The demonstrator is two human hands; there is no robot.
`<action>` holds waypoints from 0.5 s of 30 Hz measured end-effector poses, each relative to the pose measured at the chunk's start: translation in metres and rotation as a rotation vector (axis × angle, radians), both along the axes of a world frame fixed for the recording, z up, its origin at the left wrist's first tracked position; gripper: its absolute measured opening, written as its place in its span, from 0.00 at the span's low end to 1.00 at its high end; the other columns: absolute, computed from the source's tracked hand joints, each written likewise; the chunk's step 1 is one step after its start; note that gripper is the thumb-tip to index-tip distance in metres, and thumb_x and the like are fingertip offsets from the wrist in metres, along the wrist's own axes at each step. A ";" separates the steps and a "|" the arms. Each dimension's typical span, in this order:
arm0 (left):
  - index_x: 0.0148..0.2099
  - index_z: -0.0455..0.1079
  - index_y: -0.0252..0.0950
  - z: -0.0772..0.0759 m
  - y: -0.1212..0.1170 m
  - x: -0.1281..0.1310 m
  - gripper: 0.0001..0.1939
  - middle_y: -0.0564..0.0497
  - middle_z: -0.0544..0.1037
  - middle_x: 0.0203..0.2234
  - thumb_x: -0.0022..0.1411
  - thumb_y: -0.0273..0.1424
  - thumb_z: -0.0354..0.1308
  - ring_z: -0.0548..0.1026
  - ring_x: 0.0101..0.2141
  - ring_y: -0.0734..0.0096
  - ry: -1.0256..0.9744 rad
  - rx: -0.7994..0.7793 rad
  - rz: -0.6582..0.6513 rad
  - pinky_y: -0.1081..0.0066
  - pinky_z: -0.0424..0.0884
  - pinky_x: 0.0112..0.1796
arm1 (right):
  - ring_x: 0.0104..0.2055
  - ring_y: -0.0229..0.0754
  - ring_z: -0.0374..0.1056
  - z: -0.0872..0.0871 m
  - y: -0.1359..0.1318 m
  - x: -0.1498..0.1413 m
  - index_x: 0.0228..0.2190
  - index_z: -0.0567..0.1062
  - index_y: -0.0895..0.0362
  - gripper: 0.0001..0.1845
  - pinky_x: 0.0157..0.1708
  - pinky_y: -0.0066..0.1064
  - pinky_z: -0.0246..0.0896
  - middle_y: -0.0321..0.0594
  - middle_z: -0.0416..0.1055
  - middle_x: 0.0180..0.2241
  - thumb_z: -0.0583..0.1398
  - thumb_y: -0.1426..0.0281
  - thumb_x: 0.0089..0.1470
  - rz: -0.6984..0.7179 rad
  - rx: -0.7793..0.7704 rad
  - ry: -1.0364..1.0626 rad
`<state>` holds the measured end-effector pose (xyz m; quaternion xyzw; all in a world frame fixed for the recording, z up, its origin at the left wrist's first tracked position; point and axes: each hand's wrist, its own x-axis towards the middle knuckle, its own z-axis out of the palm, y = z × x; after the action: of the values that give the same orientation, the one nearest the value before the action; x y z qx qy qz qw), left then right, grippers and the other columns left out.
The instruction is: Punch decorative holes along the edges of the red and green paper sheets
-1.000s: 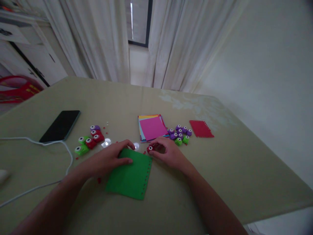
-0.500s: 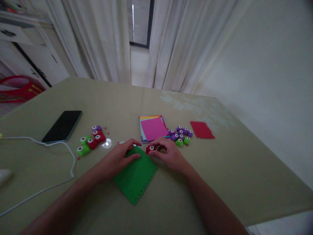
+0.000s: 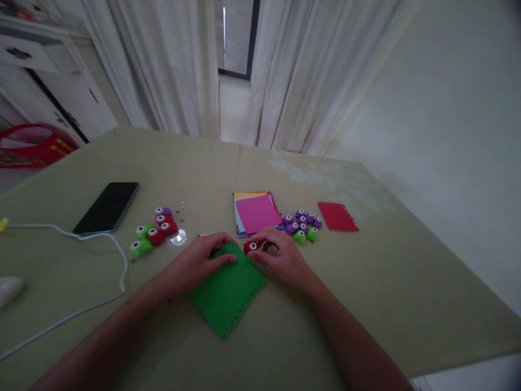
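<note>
A green sheet of paper [image 3: 230,293], with a row of small holes along its lower right edge, slants across the front of the table. My left hand [image 3: 202,262] pinches its upper left edge between thumb and fingers. At the sheet's upper right edge, my right hand [image 3: 280,256] is closed on a small red one-eyed figure [image 3: 250,247]. Its eye faces up and part of it is hidden by my fingers. Whether the figure touches the paper I cannot tell. Beyond my hands lies a stack of coloured paper [image 3: 256,213], pink on top.
Purple and green one-eyed figures [image 3: 302,221] cluster right of the stack, beside a red perforated sheet [image 3: 337,216]. Several more figures [image 3: 155,236] sit at left near a clear disc [image 3: 179,237] and tiny red bits. A phone [image 3: 108,208] and white cable [image 3: 122,266] lie farther left.
The view has shifted slightly, moving the table things a little to the right in the picture. Both hands keep their grips, with hardly any visible movement.
</note>
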<state>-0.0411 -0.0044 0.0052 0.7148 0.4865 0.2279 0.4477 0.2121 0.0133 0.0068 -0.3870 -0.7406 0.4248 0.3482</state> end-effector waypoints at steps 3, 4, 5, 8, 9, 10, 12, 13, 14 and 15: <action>0.47 0.76 0.42 0.001 0.000 0.000 0.12 0.51 0.85 0.40 0.69 0.43 0.61 0.81 0.39 0.60 0.000 0.003 -0.004 0.67 0.73 0.38 | 0.39 0.44 0.76 0.000 0.000 0.000 0.44 0.85 0.54 0.12 0.40 0.34 0.71 0.43 0.82 0.42 0.71 0.63 0.60 0.012 -0.002 -0.013; 0.47 0.76 0.42 0.001 0.000 0.000 0.12 0.51 0.85 0.40 0.69 0.43 0.61 0.81 0.40 0.60 0.001 0.005 -0.003 0.67 0.73 0.39 | 0.39 0.44 0.76 0.000 -0.001 -0.001 0.44 0.85 0.54 0.12 0.40 0.34 0.71 0.43 0.82 0.42 0.71 0.63 0.60 0.014 -0.002 -0.021; 0.47 0.76 0.42 0.002 0.000 0.000 0.12 0.51 0.85 0.40 0.69 0.43 0.60 0.81 0.40 0.60 0.005 0.009 0.001 0.66 0.73 0.39 | 0.39 0.44 0.76 0.001 -0.001 -0.001 0.44 0.85 0.54 0.12 0.40 0.34 0.71 0.43 0.82 0.42 0.71 0.62 0.60 0.014 0.001 -0.027; 0.46 0.76 0.42 0.003 0.000 0.001 0.12 0.50 0.85 0.40 0.68 0.43 0.61 0.80 0.40 0.59 0.035 0.028 0.014 0.65 0.74 0.40 | 0.39 0.45 0.76 0.002 -0.001 -0.002 0.44 0.85 0.54 0.12 0.40 0.35 0.72 0.44 0.82 0.42 0.71 0.61 0.60 0.017 0.017 -0.036; 0.46 0.77 0.41 0.003 0.000 0.001 0.13 0.50 0.85 0.39 0.68 0.43 0.61 0.80 0.40 0.59 0.041 0.034 0.017 0.65 0.74 0.40 | 0.39 0.45 0.76 0.003 -0.001 -0.002 0.43 0.85 0.53 0.12 0.40 0.35 0.72 0.44 0.82 0.42 0.71 0.61 0.61 0.023 0.025 -0.038; 0.47 0.77 0.41 0.003 0.000 0.001 0.13 0.50 0.85 0.40 0.68 0.43 0.61 0.80 0.40 0.59 0.041 0.034 0.017 0.65 0.74 0.41 | 0.39 0.45 0.76 0.003 -0.001 -0.001 0.43 0.85 0.53 0.12 0.41 0.35 0.72 0.43 0.82 0.41 0.71 0.61 0.61 0.032 0.032 -0.043; 0.49 0.77 0.42 0.002 0.000 0.000 0.14 0.50 0.86 0.41 0.68 0.43 0.61 0.81 0.41 0.59 0.025 0.023 0.020 0.65 0.74 0.41 | 0.40 0.46 0.76 0.004 -0.001 -0.001 0.44 0.84 0.53 0.11 0.41 0.35 0.71 0.43 0.82 0.41 0.71 0.61 0.61 0.053 0.045 -0.059; 0.51 0.77 0.42 0.002 0.000 0.000 0.14 0.51 0.86 0.42 0.68 0.43 0.61 0.81 0.41 0.59 0.018 0.018 0.023 0.66 0.74 0.41 | 0.41 0.46 0.76 0.004 -0.001 0.000 0.44 0.84 0.52 0.11 0.41 0.35 0.71 0.42 0.81 0.41 0.71 0.62 0.61 0.064 0.049 -0.069; 0.52 0.77 0.43 0.002 0.000 -0.001 0.15 0.51 0.86 0.42 0.69 0.43 0.61 0.81 0.41 0.59 0.017 0.014 0.026 0.66 0.73 0.41 | 0.41 0.46 0.75 0.004 -0.001 0.001 0.44 0.84 0.52 0.11 0.42 0.35 0.71 0.42 0.81 0.41 0.71 0.62 0.61 0.076 0.053 -0.078; 0.53 0.76 0.43 0.001 0.001 -0.002 0.15 0.51 0.86 0.42 0.69 0.43 0.61 0.81 0.41 0.59 0.022 0.013 0.026 0.66 0.73 0.41 | 0.41 0.46 0.75 0.004 0.000 0.002 0.44 0.84 0.52 0.11 0.42 0.35 0.70 0.42 0.81 0.42 0.71 0.62 0.61 0.087 0.058 -0.086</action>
<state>-0.0427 -0.0038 0.0063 0.7136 0.4993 0.2290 0.4348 0.2138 0.0129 0.0112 -0.3620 -0.7831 0.4010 0.3082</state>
